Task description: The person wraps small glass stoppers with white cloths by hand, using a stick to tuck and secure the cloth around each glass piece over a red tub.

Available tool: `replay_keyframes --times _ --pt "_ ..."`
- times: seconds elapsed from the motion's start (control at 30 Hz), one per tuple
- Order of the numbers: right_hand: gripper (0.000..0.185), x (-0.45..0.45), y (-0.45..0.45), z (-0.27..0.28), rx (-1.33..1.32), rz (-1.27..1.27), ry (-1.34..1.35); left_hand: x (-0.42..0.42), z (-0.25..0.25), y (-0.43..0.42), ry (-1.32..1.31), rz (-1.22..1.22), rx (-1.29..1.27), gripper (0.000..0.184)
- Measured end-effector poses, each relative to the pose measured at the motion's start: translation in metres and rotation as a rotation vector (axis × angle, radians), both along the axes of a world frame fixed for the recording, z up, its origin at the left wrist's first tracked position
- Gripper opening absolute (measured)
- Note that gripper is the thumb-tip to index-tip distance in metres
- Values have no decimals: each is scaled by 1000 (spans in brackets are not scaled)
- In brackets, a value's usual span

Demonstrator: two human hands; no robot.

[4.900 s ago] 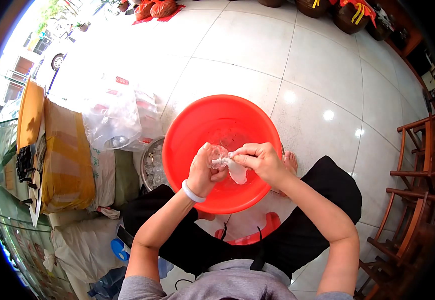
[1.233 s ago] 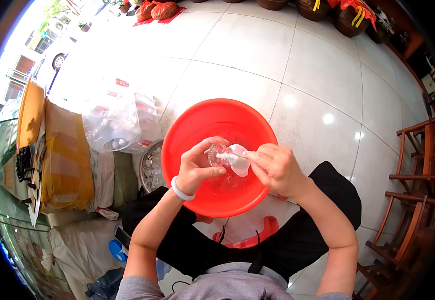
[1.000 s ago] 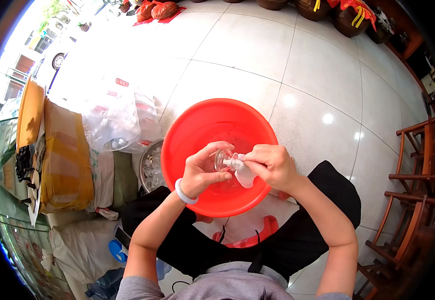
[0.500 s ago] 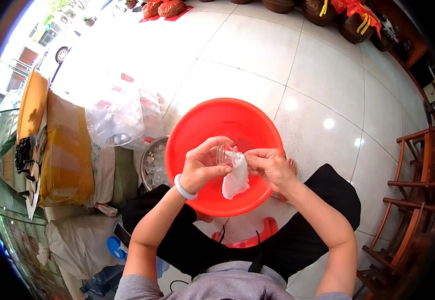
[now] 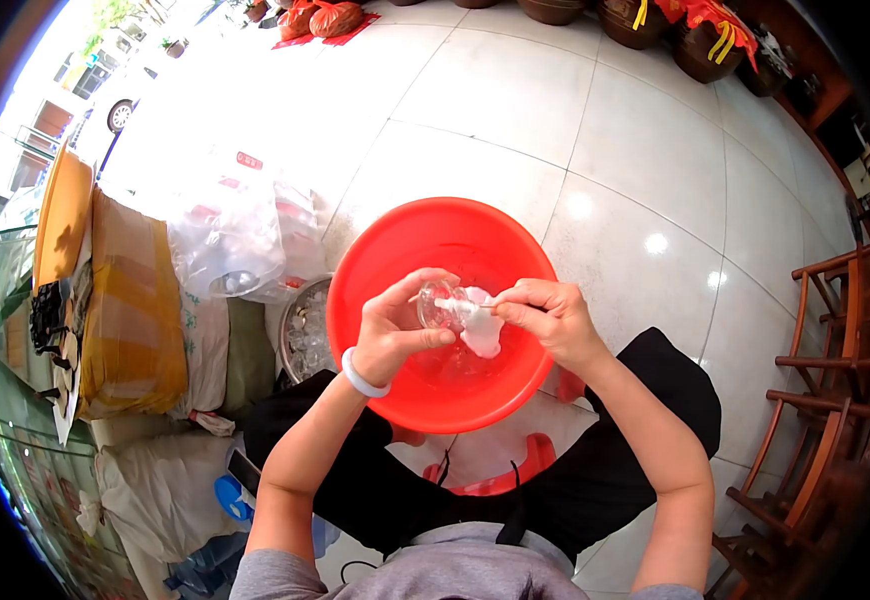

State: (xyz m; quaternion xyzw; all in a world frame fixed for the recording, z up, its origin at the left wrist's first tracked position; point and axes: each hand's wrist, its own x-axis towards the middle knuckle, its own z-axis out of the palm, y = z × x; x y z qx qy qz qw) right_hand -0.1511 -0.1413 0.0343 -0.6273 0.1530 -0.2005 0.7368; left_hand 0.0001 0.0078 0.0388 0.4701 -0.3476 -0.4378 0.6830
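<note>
Over a red plastic basin (image 5: 385,240), my left hand (image 5: 391,325) is closed around a small clear glass vessel (image 5: 437,306) that lies on its side, mouth to the right. A white cloth (image 5: 480,325) is partly tucked into its mouth, and the rest hangs outside in a bunch. My right hand (image 5: 552,318) pinches a thin stick-like piece (image 5: 487,304) whose tip meets the cloth at the mouth; its exact kind is too small to tell. Some water seems to lie in the basin.
Left of the basin, a metal bowl (image 5: 305,335) holds several clear glass pieces. Beyond it stand clear plastic bags (image 5: 230,235) and a taped cardboard box (image 5: 130,305). Wooden stools (image 5: 825,400) stand at the right, dark jars (image 5: 705,50) at the back.
My right hand has drawn back a little to the right, and the thin stick now shows between its fingers and the cloth. The hanging cloth has bunched up shorter. The glass has tilted slightly.
</note>
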Motion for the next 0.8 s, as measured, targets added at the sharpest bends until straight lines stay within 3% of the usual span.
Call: replay_keyframes --times 0.07,0.2,0.43,0.5,0.53,0.6,0.63,0.7,0.8 --pt "8 -2 0 9 -170 111 76 -3 1 0 -36 -36 15 56" --pt "7 -1 -1 10 -369 121 -16 -1 0 2 -103 -110 51 56" --pt "11 1 4 8 -523 153 -94 0 1 5 -113 -122 67 56" --pt "10 2 10 0 -249 155 -55 2 4 7 -120 -141 136 55" --pt "10 2 12 -2 -250 156 -56 2 3 6 -121 -140 135 55" --pt "12 1 18 -5 178 148 80 1 0 6 -149 -54 75 55" --pt "12 1 21 -7 179 152 79 1 0 6 -149 -50 75 55" --pt "17 1 26 -12 738 129 122 1 -1 4 -286 -17 46 56" --pt "20 2 28 -22 919 178 26 -2 -1 5 -296 8 65 56"
